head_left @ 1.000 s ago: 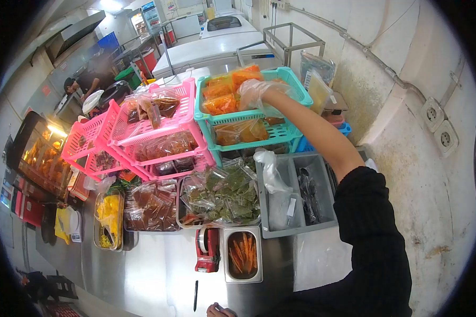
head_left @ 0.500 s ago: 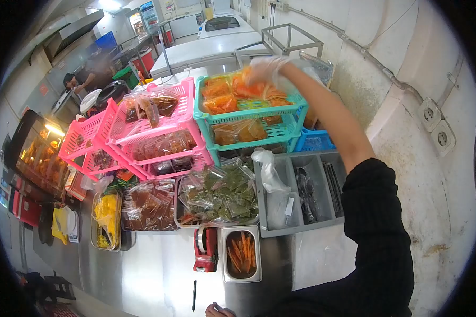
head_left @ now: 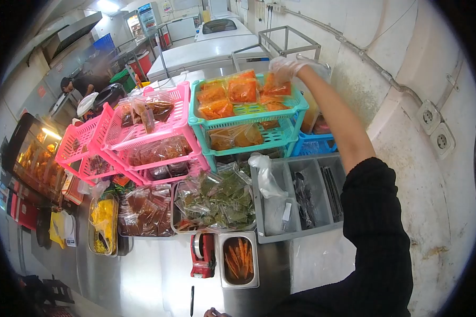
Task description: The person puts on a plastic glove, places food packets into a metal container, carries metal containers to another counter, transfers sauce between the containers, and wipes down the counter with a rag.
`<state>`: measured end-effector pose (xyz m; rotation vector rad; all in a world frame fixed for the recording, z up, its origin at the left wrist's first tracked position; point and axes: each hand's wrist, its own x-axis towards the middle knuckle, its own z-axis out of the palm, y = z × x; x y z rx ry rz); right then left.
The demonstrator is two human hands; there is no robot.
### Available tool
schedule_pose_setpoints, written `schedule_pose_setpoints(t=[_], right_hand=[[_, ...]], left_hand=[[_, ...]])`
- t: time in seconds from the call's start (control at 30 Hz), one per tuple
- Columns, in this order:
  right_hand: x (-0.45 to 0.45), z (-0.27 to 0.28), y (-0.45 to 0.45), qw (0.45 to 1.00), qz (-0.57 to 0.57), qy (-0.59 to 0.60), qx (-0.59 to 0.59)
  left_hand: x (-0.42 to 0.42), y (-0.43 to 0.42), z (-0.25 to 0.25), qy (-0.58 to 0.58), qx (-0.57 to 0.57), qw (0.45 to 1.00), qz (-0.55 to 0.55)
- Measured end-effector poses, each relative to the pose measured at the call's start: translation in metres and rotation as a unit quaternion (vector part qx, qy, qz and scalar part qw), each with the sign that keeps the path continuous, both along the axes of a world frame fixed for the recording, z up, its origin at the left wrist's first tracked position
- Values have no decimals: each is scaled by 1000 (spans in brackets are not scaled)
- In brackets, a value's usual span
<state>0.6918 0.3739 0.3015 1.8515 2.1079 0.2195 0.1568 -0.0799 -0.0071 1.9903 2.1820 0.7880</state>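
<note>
upper middle of the frame, gloved right hand [head_left: 288,68] is at an orange packet [head_left: 276,87] on the teal rack [head_left: 248,121], can't tell if the grip's pinching.

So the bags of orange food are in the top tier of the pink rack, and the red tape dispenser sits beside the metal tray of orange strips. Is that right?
Not quite: the head view shows the bags of orange food in the top tier of the turquoise rack, not the pink rack. The red tape dispenser does sit beside the metal tray of orange strips.
</note>
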Motion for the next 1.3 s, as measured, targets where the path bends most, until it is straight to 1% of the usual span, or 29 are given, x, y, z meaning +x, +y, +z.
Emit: schedule_pose_setpoints(t=[0.07,0.1,0.17,0.2,0.27,0.3,0.37,0.5,0.57,0.6,0.67,0.7,0.8,0.87,0.9,0.97,1.0,1.03,1.1,1.13,1.2,1.23,1.27,1.3], right_hand=[[-7,-11,10,998,45,-4,54],[-6,-15,15,997,46,-1,54],[-5,-22,27,997,-44,0,-61],[-7,-21,29,997,-42,3,-61],[-11,-17,32,993,27,-92,-76],[-12,-16,31,992,27,-92,-77],[-13,-17,23,993,-86,9,-85],[-10,-18,15,994,-58,23,-85],[-12,-19,16,994,-60,-21,-92],[-12,-21,20,994,-57,-16,-90],[-10,-24,27,994,-47,-18,-102],[-13,-23,23,993,-47,-20,-104],[-21,-17,9,994,-53,-28,-87],[-14,-22,11,984,-100,76,-123],[-11,-22,13,984,-101,76,-122],[-13,-14,9,968,-177,80,-159],[-10,-14,10,968,-178,81,-160],[-6,-10,13,983,-146,43,-106],[2,1,15,996,-79,-35,0],[5,7,15,995,-46,-74,55],[2,16,6,987,-15,-116,107],[-28,32,-16,988,23,-42,145],[-52,41,-29,981,61,32,182],[-61,35,-25,984,90,66,142]], left_hand=[[-2,-2,-9,-11,0,1000,20],[-2,-1,-9,-8,1,1000,22],[-2,-2,-6,-13,-10,1000,5],[-2,-1,-4,-10,-10,1000,7],[0,-1,0,-4,-10,1000,-12],[0,-1,-2,-5,-11,1000,-12],[-3,-4,-8,-15,-24,1000,6],[1,-3,-2,-24,-23,999,16],[-3,-3,-1,-21,-33,999,-8],[-2,0,3,-17,-30,999,-5],[4,1,14,-50,-71,996,27],[2,1,11,-47,-82,995,30],[-1,-1,6,-45,-58,997,0],[1,-2,8,-35,-54,998,2],[1,-2,10,-25,-50,998,3],[2,0,11,-15,-33,999,-8],[2,0,12,-5,-18,1000,-19],[2,0,12,-6,-18,1000,-21],[0,-1,12,-20,-34,999,-13],[-2,-1,9,-21,-34,999,-17],[-6,-3,-1,-38,-13,999,-17],[-5,-2,2,-40,-15,999,-21],[-3,-2,7,-55,-41,998,-4],[-2,-2,11,-69,-66,995,15]])
